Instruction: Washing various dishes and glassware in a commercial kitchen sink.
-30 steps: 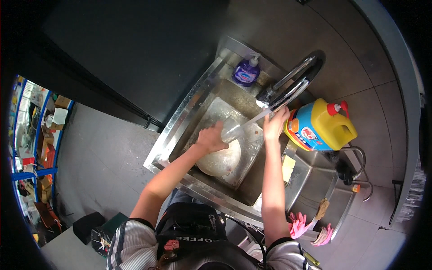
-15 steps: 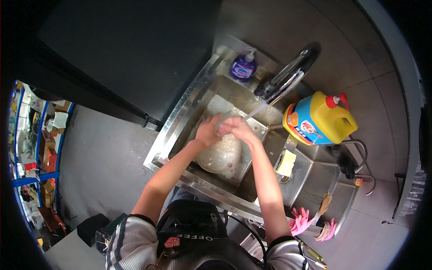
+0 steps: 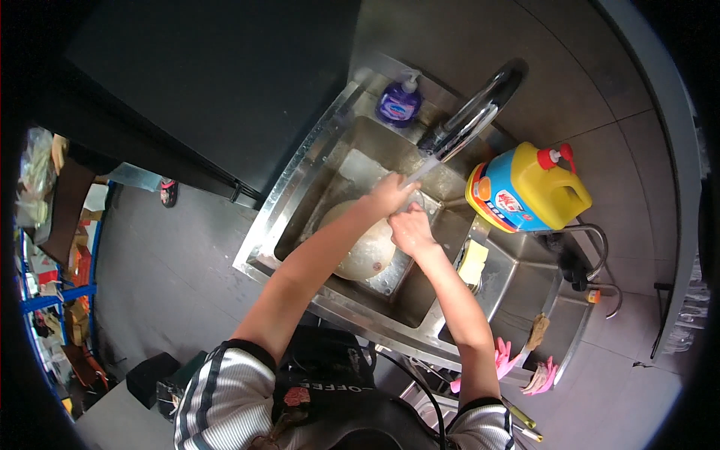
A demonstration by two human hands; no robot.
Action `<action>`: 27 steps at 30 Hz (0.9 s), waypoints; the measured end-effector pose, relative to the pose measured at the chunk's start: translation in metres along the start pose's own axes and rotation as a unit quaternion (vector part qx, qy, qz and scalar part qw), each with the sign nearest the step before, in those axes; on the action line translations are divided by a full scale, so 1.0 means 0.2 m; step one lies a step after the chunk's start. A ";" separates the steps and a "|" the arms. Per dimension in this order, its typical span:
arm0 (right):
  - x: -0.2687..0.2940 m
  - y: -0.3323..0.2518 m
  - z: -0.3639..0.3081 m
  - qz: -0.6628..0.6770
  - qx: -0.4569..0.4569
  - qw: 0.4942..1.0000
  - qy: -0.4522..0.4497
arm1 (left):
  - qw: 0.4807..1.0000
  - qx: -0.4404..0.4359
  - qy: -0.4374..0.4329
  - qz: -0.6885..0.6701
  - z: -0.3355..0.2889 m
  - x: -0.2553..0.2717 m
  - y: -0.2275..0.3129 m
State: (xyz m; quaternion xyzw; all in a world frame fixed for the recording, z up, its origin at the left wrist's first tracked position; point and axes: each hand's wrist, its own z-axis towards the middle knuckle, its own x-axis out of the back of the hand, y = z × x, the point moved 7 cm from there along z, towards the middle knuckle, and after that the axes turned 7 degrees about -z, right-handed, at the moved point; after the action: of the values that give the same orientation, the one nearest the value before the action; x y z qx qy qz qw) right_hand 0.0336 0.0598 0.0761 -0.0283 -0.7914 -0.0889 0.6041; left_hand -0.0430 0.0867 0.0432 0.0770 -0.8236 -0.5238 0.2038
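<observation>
Under the stream from the chrome faucet (image 3: pixel 472 116), both my hands meet above the left basin of the steel sink (image 3: pixel 401 296). My left hand (image 3: pixel 391 193) reaches across into the water with its fingers bent. Just below it, my right hand (image 3: pixel 412 229) is curled like a fist. Something small and see-through shows between them; its kind is unclear. Beneath my left forearm sits a pale, round, bowl-like vessel (image 3: pixel 367 255) with a small dark round spot near its lower edge. My arm hides part of it.
A purple pump bottle (image 3: pixel 399 101) stands on the sink's back corner. Right of the faucet is a big yellow jug (image 3: pixel 529 187). A yellow sponge (image 3: pixel 472 262) lies on the divider. Pink gloves (image 3: pixel 506 358) and a brush (image 3: pixel 538 334) rest at the right basin's front edge.
My hands have shifted right and away from over the pale vessel, closer to the faucet. The fingers, more spread before, are now bent. At far left a shoe has come into view.
</observation>
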 end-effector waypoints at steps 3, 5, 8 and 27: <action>0.03 0.00 -0.03 -0.009 0.012 1.000 0.022 | 0.977 -0.203 -0.036 -0.059 0.02 0.00 0.01; 0.04 0.04 -0.05 0.041 -0.020 0.997 0.056 | 0.967 -0.147 -0.091 -0.188 0.03 -0.01 -0.04; 0.05 0.09 -0.07 0.135 -0.070 0.983 0.105 | 0.901 -0.025 -0.153 -0.406 -0.01 -0.05 -0.16; 0.19 0.73 -0.10 0.303 -0.322 0.749 0.493 | 0.620 0.154 -0.006 -0.769 -0.14 -0.18 -0.63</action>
State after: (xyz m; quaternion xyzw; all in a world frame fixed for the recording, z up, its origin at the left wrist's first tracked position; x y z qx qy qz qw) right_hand 0.0650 0.1973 0.1326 -0.4120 -0.2579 -0.1524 0.8605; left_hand -0.0089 0.0206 -0.0674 0.7098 -0.5333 -0.3547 -0.2932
